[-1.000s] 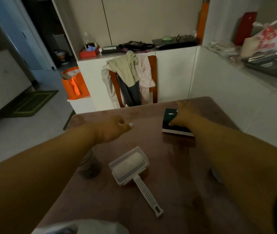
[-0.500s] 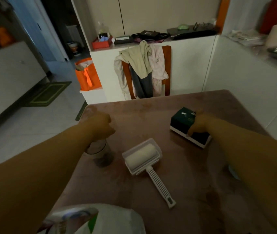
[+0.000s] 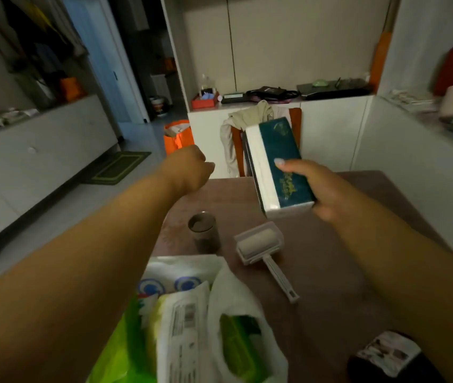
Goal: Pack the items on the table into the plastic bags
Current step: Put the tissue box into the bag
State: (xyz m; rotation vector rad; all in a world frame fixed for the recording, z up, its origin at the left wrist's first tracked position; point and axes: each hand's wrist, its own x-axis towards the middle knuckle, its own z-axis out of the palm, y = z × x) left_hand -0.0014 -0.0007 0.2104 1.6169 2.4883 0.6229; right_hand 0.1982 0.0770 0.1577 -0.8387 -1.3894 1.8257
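Observation:
My right hand [image 3: 327, 189] grips a dark green and white box [image 3: 277, 164] and holds it tilted in the air above the brown table [image 3: 338, 286]. My left hand [image 3: 189, 168] hovers over the table's far left corner with its fingers curled into a fist, holding nothing. A white plastic bag [image 3: 225, 308] lies open at the near edge with green and white packets [image 3: 183, 330] inside. On the table stand a small dark glass jar [image 3: 203, 234] and a white lint roller [image 3: 264, 251]. A dark bottle with a white label [image 3: 385, 355] lies at the near right.
A wooden chair draped with clothes [image 3: 247, 134] stands behind the table. White cabinets [image 3: 330, 134] carry clutter along the back and right. An orange bag [image 3: 178, 138] sits on the floor to the left, near a green mat [image 3: 117, 167].
My right hand has lifted the green box off the table and tilted it up. My left hand rose from the jar. The view dropped, showing the bag at the near edge.

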